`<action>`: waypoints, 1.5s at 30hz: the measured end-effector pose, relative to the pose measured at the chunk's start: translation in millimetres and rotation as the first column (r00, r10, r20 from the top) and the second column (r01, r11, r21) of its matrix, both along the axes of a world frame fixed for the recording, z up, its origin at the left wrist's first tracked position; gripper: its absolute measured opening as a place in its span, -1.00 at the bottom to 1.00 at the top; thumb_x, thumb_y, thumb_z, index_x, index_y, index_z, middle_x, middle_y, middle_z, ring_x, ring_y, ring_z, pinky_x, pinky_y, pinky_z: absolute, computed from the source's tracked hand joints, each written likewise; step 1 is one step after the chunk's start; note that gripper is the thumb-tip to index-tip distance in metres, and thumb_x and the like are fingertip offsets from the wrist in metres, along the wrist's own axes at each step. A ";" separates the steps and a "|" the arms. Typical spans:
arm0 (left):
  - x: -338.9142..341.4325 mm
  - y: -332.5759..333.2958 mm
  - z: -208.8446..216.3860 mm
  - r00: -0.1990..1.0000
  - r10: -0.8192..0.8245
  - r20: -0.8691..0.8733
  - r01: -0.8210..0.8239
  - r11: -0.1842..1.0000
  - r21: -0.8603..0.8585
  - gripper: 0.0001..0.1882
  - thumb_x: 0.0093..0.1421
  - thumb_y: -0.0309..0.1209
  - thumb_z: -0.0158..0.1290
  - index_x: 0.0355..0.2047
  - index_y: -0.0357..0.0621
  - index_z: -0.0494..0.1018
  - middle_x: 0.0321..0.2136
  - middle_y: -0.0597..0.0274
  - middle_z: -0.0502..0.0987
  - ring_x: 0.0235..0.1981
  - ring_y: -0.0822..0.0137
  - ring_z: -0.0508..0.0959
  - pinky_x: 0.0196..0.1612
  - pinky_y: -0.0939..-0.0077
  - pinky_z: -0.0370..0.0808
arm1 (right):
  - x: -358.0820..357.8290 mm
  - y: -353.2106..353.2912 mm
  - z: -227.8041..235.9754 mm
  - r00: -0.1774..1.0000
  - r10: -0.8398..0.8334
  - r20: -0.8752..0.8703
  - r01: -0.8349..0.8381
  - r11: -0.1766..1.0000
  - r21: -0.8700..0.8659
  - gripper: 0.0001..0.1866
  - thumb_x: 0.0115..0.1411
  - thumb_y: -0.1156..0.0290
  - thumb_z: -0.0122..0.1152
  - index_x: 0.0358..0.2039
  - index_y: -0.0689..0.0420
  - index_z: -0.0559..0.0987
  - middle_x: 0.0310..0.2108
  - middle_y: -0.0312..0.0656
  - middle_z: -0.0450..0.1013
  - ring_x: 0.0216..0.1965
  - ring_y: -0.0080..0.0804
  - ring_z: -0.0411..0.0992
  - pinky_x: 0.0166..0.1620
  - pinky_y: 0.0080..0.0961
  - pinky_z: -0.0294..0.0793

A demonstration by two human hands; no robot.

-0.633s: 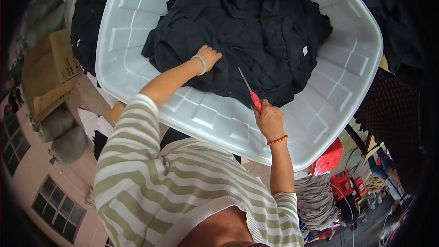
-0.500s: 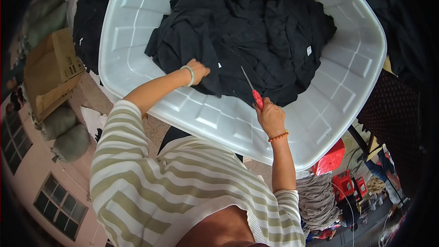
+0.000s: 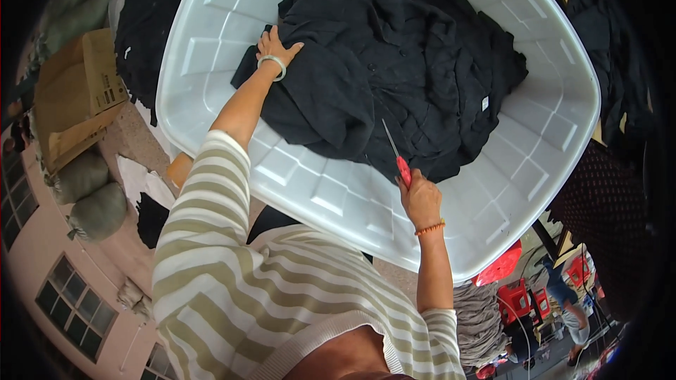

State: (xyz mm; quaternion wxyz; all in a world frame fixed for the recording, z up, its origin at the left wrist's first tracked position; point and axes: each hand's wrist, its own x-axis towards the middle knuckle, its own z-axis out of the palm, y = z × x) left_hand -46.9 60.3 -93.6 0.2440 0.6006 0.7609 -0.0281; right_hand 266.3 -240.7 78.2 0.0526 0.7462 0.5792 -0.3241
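Note:
A heap of black garments (image 3: 394, 42) with dark buttons lies in a large white plastic tub (image 3: 211, 42). My left hand (image 3: 277, 48), a pale bangle at its wrist, rests on the left edge of the cloth, thumb held away from the fingers. Some fingertips blend into the dark fabric. My right hand (image 3: 422, 197), with an orange bead bracelet, is closed round a red-handled tool (image 3: 403, 167) near the tub's front side. Its thin metal blade points up and left over the garments; whether it has one blade or two is too fine to tell.
Left of the tub are more black garments (image 3: 151, 28), an open cardboard box (image 3: 77, 91) and stuffed sacks (image 3: 98, 211). Grey cloth bundles (image 3: 479, 324) and red stools (image 3: 515, 300) stand at lower right, with people beyond. Dark patterned fabric (image 3: 598, 197) hangs at right.
My left hand has moved up and left, from the front of the heap to its left edge, its fingers spreading. The near cloth now lies smoother. My right hand keeps the tool, slightly lower.

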 end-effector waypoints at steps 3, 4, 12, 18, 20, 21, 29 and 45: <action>9.2 17.3 -9.9 0.996 -0.071 -0.048 0.068 0.996 -0.062 -0.02 0.01 0.05 0.19 0.32 0.11 -0.07 0.30 0.09 0.03 0.34 0.04 -0.05 0.30 0.01 -0.01 | 4.1 -6.4 3.3 0.999 -0.034 0.004 0.034 0.999 -0.017 -0.69 0.16 0.17 0.18 -0.36 0.18 0.43 -0.52 0.01 0.48 -0.47 0.06 0.48 -0.39 -0.14 0.45; 10.5 23.0 -14.9 0.989 -0.122 -0.083 0.113 0.988 -0.109 -0.03 0.02 0.03 0.19 0.33 0.13 -0.08 0.28 0.12 0.09 0.34 0.06 -0.04 0.30 0.01 -0.03 | 3.7 -7.8 0.5 1.000 -0.031 0.006 0.031 0.999 -0.014 -0.69 0.16 0.17 0.18 -0.36 0.18 0.43 -0.52 0.01 0.48 -0.47 0.06 0.48 -0.39 -0.14 0.45; -30.4 37.1 -33.7 0.932 -0.362 -0.019 0.363 0.931 0.051 -0.86 0.07 -0.34 0.11 -0.37 -0.07 0.47 -0.25 -0.01 0.49 -0.11 -0.08 0.45 -0.03 0.13 0.42 | 0.9 -1.4 6.2 1.000 -0.014 0.007 0.014 0.999 0.042 -0.70 0.15 0.18 0.18 -0.39 0.18 0.43 -0.53 0.00 0.49 -0.49 0.01 0.48 -0.42 -0.15 0.45; -120.1 28.0 -63.5 0.939 -0.283 0.197 0.266 0.958 0.110 -0.31 0.02 -0.35 0.20 0.16 -0.25 0.23 0.10 -0.14 0.34 0.16 -0.04 0.31 0.24 0.26 0.22 | -10.1 -0.4 -11.1 0.998 -0.055 -0.007 0.055 0.964 0.262 -0.70 0.11 0.17 0.20 -0.36 0.15 0.47 -0.54 -0.05 0.47 -0.49 -0.08 0.49 -0.43 -0.23 0.45; -120.0 26.5 -84.1 0.979 -0.201 0.032 0.202 0.979 -0.017 -0.31 0.07 -0.37 0.16 0.21 -0.16 0.19 0.14 -0.08 0.30 0.19 -0.02 0.28 0.23 0.25 0.23 | -6.0 -1.9 -12.3 0.995 -0.074 0.066 0.046 0.934 0.353 -0.61 0.10 0.05 0.21 -0.43 0.18 0.48 -0.59 -0.07 0.47 -0.54 -0.10 0.49 -0.46 -0.25 0.46; -84.0 25.4 -86.9 0.984 -0.179 0.008 0.179 0.981 -0.078 -0.36 0.10 -0.40 0.12 0.20 -0.13 0.21 0.16 -0.05 0.28 0.18 -0.02 0.29 0.22 0.25 0.26 | 4.6 -7.8 -5.9 0.986 -0.106 0.126 0.056 0.935 0.349 -0.61 0.10 0.05 0.21 -0.43 0.18 0.48 -0.59 -0.07 0.47 -0.54 -0.10 0.49 -0.46 -0.25 0.46; -116.8 55.5 -82.9 0.993 -0.111 0.047 0.106 0.989 0.107 -0.71 0.11 -0.50 0.07 -0.14 -0.31 0.47 -0.21 -0.11 0.55 -0.11 -0.06 0.52 -0.02 0.29 0.42 | 27.2 -1.6 23.2 0.958 -0.254 0.133 0.232 0.959 0.162 -0.45 0.05 -0.10 0.23 -0.66 0.21 0.52 -0.71 -0.04 0.42 -0.60 -0.06 0.47 -0.49 -0.22 0.45; 164.5 -114.4 357.5 0.081 -0.623 0.778 0.717 0.579 0.389 -0.78 -0.06 -0.61 0.12 -0.34 -0.28 0.46 -0.53 -0.01 0.47 -0.48 0.16 0.59 -0.39 0.50 0.45 | 2.7 103.6 81.8 0.797 -0.219 -0.563 0.476 0.802 0.361 -0.67 -0.02 0.29 0.28 -0.41 0.25 0.39 -0.50 0.13 0.42 -0.36 0.16 0.43 -0.33 -0.12 0.37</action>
